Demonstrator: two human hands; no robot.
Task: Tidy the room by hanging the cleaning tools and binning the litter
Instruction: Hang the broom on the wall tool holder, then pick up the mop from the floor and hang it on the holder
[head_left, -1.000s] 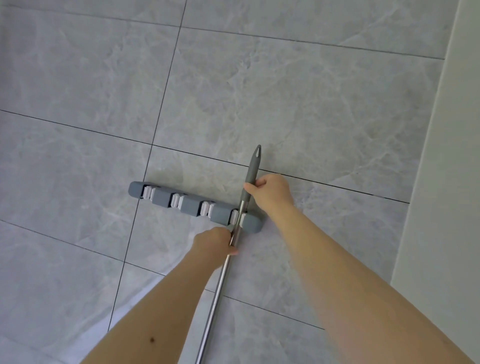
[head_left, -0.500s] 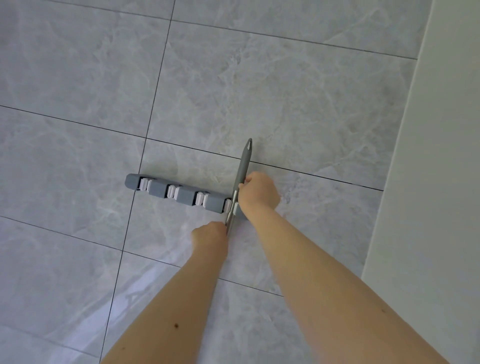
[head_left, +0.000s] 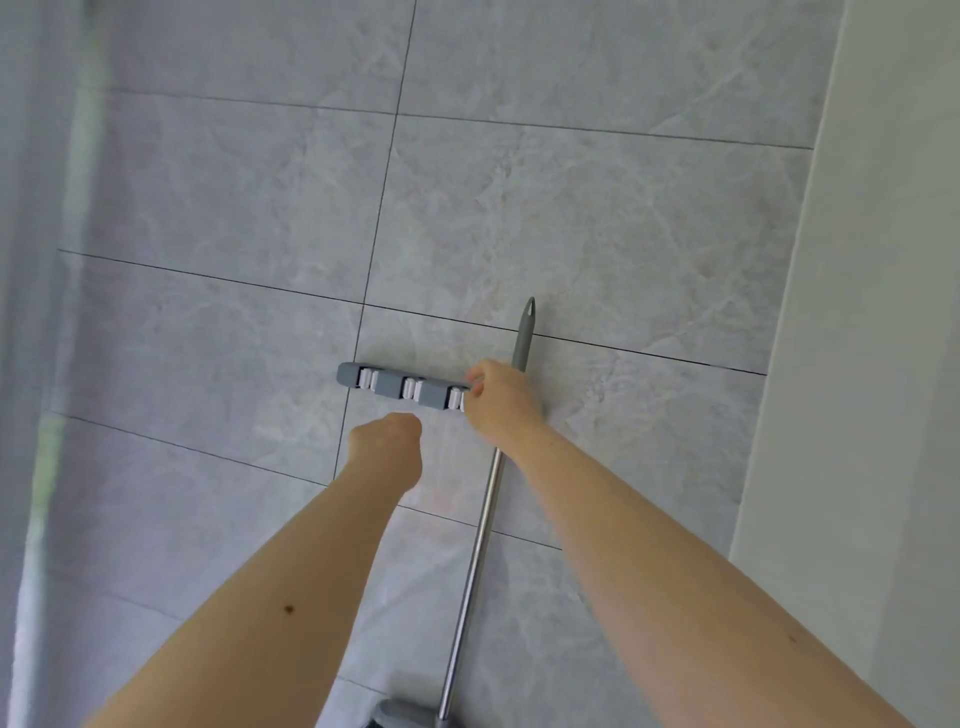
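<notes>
While our right grip (head_left: 498, 397) rests on the wall rack (head_left: 402, 387) by the mop handle (head_left: 480, 525), fingers hidden so we cannot tell its state, our left grip (head_left: 387, 449) at seven o'clock curls empty.

The right hand (head_left: 501, 402) hides the rack's (head_left: 395, 384) right end; the mop head (head_left: 402, 717) is cut off below.

Only 1 view is given, taken from the head and aimed forward at a grey tiled wall (head_left: 597, 218) seen from close by, at arm's reach. Both forearms are seen entering from the bottom edge, and a white wall (head_left: 893, 312) is caught along the right edge.
</notes>
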